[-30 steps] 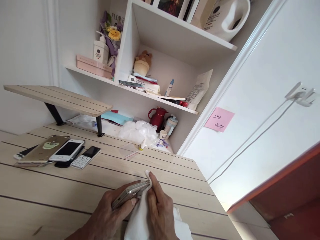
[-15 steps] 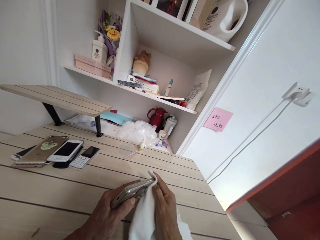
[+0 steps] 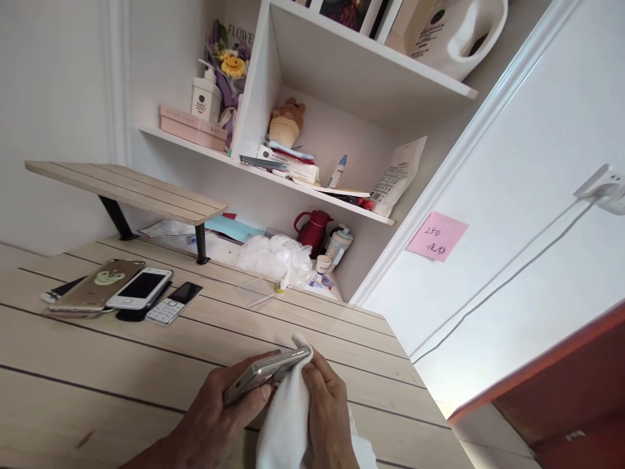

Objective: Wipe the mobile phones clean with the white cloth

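My left hand [image 3: 219, 407] is shut around a gold smartphone [image 3: 266, 374], which it holds tilted above the pale wooden desk [image 3: 97, 397]. My right hand [image 3: 329, 417] pinches a white cloth [image 3: 286, 417] against the phone's far end, and the cloth hangs down below both hands. Farther left on the desk lie a gold phone in a frog-print case [image 3: 100, 286], a white smartphone [image 3: 140, 288] and a small black keypad phone [image 3: 173, 303]. Neither hand touches these.
A low wooden riser [image 3: 127, 192] stands on the desk's far side, before a plastic bag [image 3: 276, 257] and a red thermos flask [image 3: 310, 231]. White shelves [image 3: 312, 185] hold assorted items above. The desk's right edge [image 3: 405, 365] drops towards a reddish-brown cabinet [image 3: 561, 397].
The view has shifted, so the shelves and desk sit slightly further right. My right hand has moved the cloth a little along the phone's far end.
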A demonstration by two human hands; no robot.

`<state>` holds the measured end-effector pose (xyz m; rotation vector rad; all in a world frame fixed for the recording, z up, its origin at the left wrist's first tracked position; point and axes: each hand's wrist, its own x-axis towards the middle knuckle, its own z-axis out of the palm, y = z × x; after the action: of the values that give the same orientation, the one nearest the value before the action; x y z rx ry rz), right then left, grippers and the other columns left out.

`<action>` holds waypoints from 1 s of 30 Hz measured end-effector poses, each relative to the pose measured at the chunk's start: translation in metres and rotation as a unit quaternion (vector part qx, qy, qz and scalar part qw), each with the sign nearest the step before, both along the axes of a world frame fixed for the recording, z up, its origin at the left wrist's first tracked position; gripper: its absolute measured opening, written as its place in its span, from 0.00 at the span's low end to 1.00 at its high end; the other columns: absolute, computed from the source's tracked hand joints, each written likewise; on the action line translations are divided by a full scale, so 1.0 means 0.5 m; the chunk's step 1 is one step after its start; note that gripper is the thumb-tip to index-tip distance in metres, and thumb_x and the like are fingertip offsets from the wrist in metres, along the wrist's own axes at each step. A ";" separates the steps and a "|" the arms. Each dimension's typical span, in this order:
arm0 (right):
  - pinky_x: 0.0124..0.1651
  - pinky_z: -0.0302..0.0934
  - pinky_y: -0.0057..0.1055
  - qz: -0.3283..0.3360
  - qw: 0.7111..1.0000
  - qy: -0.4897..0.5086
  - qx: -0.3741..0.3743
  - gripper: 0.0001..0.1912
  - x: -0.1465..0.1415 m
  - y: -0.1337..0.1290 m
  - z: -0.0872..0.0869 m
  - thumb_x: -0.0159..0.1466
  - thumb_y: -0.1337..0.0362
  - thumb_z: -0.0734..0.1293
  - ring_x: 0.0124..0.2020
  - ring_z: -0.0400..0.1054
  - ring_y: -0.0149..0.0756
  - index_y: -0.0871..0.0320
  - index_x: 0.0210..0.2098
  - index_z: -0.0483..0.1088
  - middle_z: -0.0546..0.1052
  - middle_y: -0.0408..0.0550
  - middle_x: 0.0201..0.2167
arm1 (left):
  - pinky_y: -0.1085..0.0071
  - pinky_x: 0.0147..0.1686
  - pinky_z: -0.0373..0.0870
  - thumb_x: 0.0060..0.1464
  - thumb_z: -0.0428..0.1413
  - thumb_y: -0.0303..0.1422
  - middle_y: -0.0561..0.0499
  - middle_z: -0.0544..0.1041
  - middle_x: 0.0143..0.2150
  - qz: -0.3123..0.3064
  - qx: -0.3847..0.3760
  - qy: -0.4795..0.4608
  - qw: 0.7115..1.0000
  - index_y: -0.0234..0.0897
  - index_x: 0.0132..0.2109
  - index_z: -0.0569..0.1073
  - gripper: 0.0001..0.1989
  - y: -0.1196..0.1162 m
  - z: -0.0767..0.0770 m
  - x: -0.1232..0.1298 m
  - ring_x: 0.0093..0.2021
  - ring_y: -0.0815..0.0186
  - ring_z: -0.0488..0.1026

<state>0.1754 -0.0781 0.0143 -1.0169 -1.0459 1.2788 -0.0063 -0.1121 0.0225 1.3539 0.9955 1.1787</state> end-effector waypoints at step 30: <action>0.28 0.59 0.25 0.037 0.998 -0.002 -0.041 0.15 -0.013 -0.006 0.015 0.58 0.58 0.69 0.25 0.67 0.33 0.60 0.39 0.79 0.78 0.44 0.26 | 0.73 0.42 0.80 0.56 0.63 0.40 0.51 0.88 0.38 0.052 -0.045 -0.044 0.997 0.40 0.44 0.83 0.12 0.006 -0.011 0.006 0.43 0.56 0.85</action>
<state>0.1692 -0.0811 0.0217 -1.0512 -1.0500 1.3899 -0.0033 -0.1089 0.0172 1.1809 1.0529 1.2449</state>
